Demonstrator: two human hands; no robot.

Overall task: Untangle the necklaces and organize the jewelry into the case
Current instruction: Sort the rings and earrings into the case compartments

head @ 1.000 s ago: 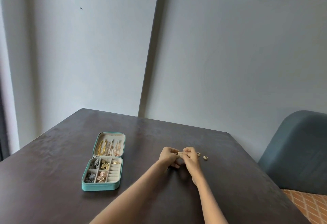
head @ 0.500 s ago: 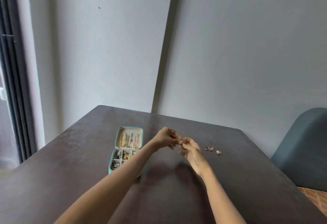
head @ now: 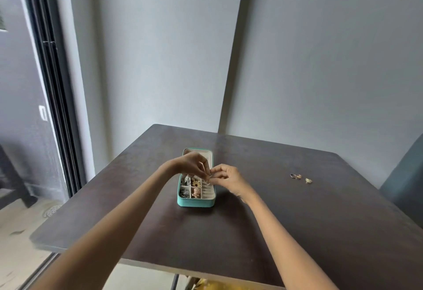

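Scene: A person's two bare hands meet over an open teal jewelry case [head: 196, 202] set near the middle of a dark counter [head: 297, 221], seen from a head-worn camera.

Left hand: The left hand [head: 192, 164] hangs above the case, fingers curled down, pinching a small metal piece [head: 208, 175] at the tips.

Right hand: The right hand [head: 229, 176] comes in from the right, thumb and forefinger closed on the same small piece; what it is cannot be made out, perhaps a ring or clasp.

Case: Its tray shows divided compartments holding gold and dark items on the left and pale ring rolls on the right; the raised lid is mostly hidden behind the hands.

Loose pieces: Two rings [head: 295, 176] and a small gold piece [head: 308, 180] lie on the counter well apart from the case, to its right.

Stage: By the look of it, sorting is well along, with one piece about to go into the ring section and three left outside.

Risk: The piece is tiny and shared between two pinches; a mistimed letting-go could drop it into the wrong compartment or bounce it off the tray rim onto the counter. A wrist brushing the lid could nudge the light case and disturb what is already sorted.
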